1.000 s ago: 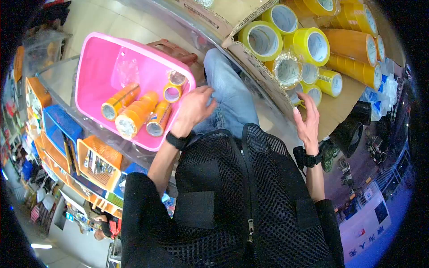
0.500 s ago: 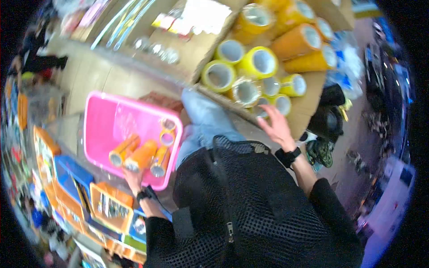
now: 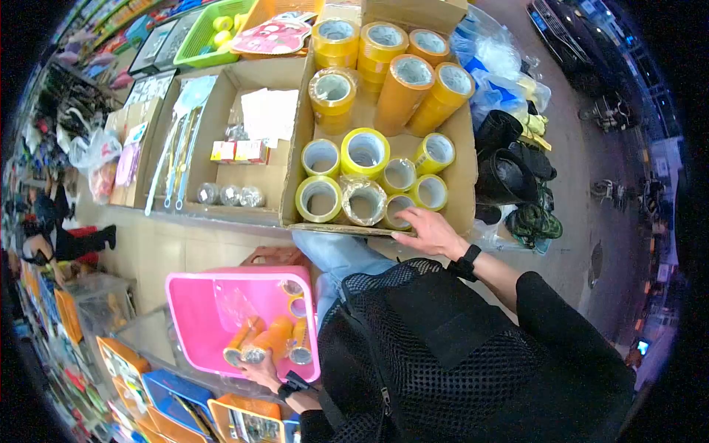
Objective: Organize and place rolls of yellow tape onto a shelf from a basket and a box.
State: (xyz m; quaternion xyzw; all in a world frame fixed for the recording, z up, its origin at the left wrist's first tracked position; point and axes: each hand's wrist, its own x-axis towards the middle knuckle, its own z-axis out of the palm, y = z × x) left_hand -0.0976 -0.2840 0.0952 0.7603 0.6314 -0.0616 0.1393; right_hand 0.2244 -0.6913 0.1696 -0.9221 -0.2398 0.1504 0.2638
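Observation:
In the pink plastic bin [image 3: 185, 314], my left hand [image 3: 263, 375] is closed on the near end of a stack of amber packing tape rolls [image 3: 273, 338]. Other tape stacks and small rolls lie around it. My right hand [image 3: 434, 235] reaches over the near wall of a cardboard box [image 3: 461, 166], thumb and fingers apart. Its fingertips are at a small clear tape roll [image 3: 399, 210] in the corner; whether they touch it is hard to tell. Yellow-edged rolls [image 3: 365, 150] stand beside that one, with taller amber stacks [image 3: 405, 92] behind.
Left of the box, a divided cardboard tray [image 3: 221, 140] holds brushes, small red-and-yellow boxes and clear round items. Black boots [image 3: 506, 173] and plastic bags stand to the right. Orange and blue bins [image 3: 173, 402] line the lower left. A person [image 3: 70, 232] is at far left.
The view has swung, levelling the box and bringing more of the tray into sight. My right hand has come lower onto the box's near edge. My left hand stays at the same tape stack.

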